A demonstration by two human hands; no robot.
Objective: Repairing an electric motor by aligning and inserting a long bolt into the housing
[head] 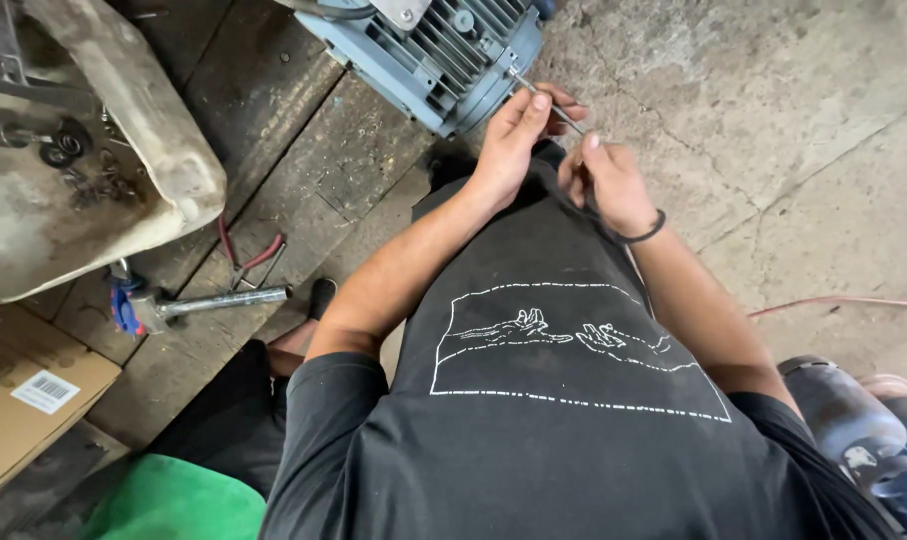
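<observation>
A thin metal rod (pixel 551 103) is being held against the finned grey motor housing (pixel 428 50), its far tip set at the housing's lower right corner. The left hand (pixel 518 125) is closed round the rod near the tip, thumb and fingers pinching it; the right hand (pixel 605 180) is wrapped round the near end, a dark band (pixel 645 235) worn at the wrist.

The rod is judged stiff, light and smooth, likely to slip if pinched only at one point, so a two-point hold such as this one, near the tip and at the tail, would seem the sound one. The housing is judged heavy and rigid, not something shifted by a push from the rod; its cooling fins look hard-edged and are best kept clear of knuckles.

The motor rests where the dark wooden boards (pixel 303 150) meet the concrete floor (pixel 773 130). Open room is seen to the right, across bare concrete, with only a reddish hose (pixel 843 300) crossing it further back. To the left things are tighter: red-handled pliers (pixel 253 258) and a steel-handled hammer (pixel 203 302) lie on the boards, just beside the worn edge of a pale tray (pixel 163 150) holding small metal parts. A cardboard box (pixel 23 400) sits at the lower left corner.
</observation>
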